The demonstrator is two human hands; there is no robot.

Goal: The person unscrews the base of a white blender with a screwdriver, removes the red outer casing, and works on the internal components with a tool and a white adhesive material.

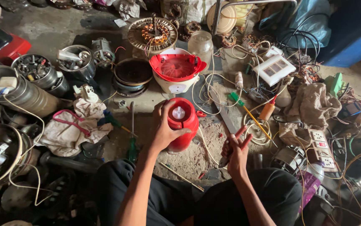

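**A:** Where's it at? Left hand (165,129) is wrapped around the red mixer base (182,125), centre of frame, standing upright on the concrete floor (55,29), long axis vertical, white coupler facing up.

**B:** Looks mid-teardown to me. Its red-and-white housing part (176,71) sits apart, just above. Right hand (235,151), lower right of centre, fingers curled around a small tool, can't tell which. Screwdriver (132,134) lies untouched left.

Bare forearms, no sleeves visible; left hand (165,127) and right hand (235,152) ungloved, no rings or watch seen. Black trousers, possibly shorts, at 6 o'clock; dim there.
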